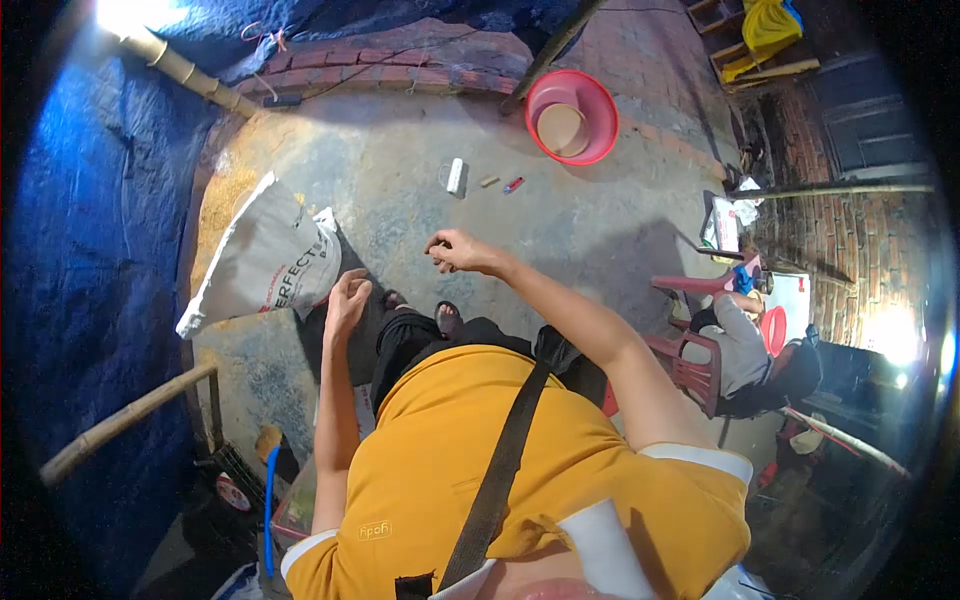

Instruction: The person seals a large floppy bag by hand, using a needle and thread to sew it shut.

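Note:
My left hand [348, 293] is beside the right edge of a white sack with "PERFECT" printed on it [280, 262]. Its fingers are loosely bent and apart, with nothing seen in them. My right hand [455, 251] is above the concrete floor, in front of my feet. Its fingers are curled inward, and anything inside them is hidden. Farther out on the floor lie a white power strip [456, 176], a small tan piece [489, 181] and a small red and blue object [514, 185].
A pink basin [602, 112] with a tan bowl [563, 130] inside stands near a pole. Another person [740, 345] sits on a red chair [690, 365] at the right. A bamboo rail [125, 425] and blue tarpaulin [100, 250] border the left.

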`<state>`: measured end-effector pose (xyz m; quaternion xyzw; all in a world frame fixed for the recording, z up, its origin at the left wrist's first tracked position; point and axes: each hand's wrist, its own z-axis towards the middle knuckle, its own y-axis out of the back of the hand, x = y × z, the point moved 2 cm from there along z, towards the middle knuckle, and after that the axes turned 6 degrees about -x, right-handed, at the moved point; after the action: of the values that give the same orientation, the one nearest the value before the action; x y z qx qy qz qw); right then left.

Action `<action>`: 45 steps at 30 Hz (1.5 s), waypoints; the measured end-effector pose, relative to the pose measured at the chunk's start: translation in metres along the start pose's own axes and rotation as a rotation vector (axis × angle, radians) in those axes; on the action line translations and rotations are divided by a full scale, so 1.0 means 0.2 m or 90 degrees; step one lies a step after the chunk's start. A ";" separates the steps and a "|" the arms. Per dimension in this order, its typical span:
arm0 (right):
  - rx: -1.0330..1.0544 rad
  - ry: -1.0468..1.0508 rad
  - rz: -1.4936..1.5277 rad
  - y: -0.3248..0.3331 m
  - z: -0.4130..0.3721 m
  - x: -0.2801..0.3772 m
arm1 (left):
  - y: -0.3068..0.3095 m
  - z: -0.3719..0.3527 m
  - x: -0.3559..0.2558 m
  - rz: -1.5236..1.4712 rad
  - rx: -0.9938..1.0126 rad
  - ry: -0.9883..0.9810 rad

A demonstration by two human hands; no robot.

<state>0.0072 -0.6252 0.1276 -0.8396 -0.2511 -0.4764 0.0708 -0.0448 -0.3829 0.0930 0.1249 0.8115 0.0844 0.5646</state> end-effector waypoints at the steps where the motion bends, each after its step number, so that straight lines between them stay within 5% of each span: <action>1: 0.006 -0.020 0.000 0.01 0.00 0.00 | -0.01 0.02 -0.01 0.004 0.009 0.012; 25: -0.123 -0.043 0.009 0.51 0.52 0.28 | -0.01 0.96 -0.33 0.045 0.093 -0.055; 45: -0.135 -0.008 0.001 1.08 0.51 0.21 | -0.57 1.18 -0.62 0.077 0.101 -0.067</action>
<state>0.2084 -0.7615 0.1345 -0.8456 -0.1992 -0.4949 -0.0193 0.2044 -0.5300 0.0894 0.2222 0.7758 0.0475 0.5886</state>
